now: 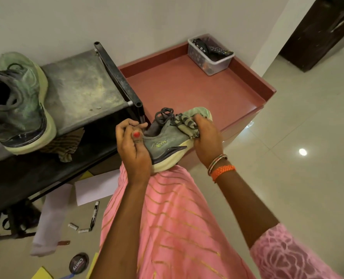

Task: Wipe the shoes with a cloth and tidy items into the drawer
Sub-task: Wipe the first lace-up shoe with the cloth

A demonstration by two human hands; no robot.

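Observation:
A grey-green sneaker (pixel 167 143) with a pale sole is held in front of me above my pink dress. My left hand (pixel 133 146) grips its heel, thumb on the side. My right hand (pixel 205 137) holds a small striped cloth (pixel 187 125) bunched against the shoe's upper near the laces. The matching sneaker (pixel 20 105) stands on the dusty top of the dark shoe rack (pixel 82 87) at the left. Another striped cloth (pixel 66 146) hangs over the rack's edge.
A red-brown cabinet top (pixel 187 85) with a raised rim holds a clear plastic box (pixel 210 55) with remotes. On the floor lie a white sock (pixel 48 222), a marker (pixel 94 214), papers (pixel 94 188), a round polish tin (pixel 79 261) and small caps.

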